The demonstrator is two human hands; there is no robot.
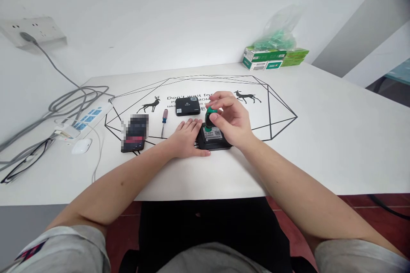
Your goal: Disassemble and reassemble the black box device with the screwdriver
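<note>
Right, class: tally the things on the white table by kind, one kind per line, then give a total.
Small black boxes: 2, one under the hands, one behind it
Screwdrivers: 2, green-handled in the right hand, red-and-blue
Phone: 1
Power strip: 1
Green-and-white cartons: 2
Total: 8
</note>
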